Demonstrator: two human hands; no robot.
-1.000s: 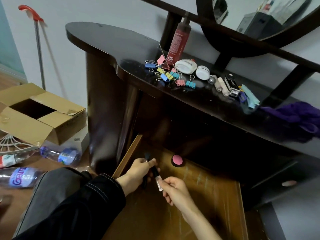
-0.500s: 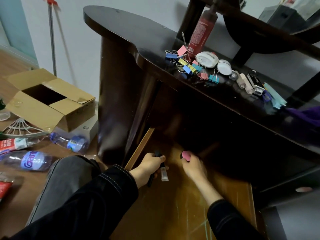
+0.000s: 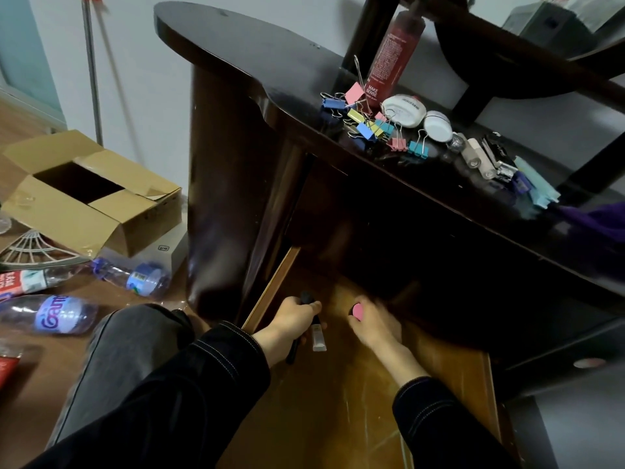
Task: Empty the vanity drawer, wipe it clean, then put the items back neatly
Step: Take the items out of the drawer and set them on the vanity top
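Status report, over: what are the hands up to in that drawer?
Left hand grips dark brush and small tube. Right hand pinches pink compact on drawer floor. Nothing blocking.

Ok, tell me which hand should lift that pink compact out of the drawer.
Right. The right hand has its thumb and fingers round the pink compact at the back of the drawer, so it can likely just lift. The left hand is full, gripping a dark brush and a small tube.
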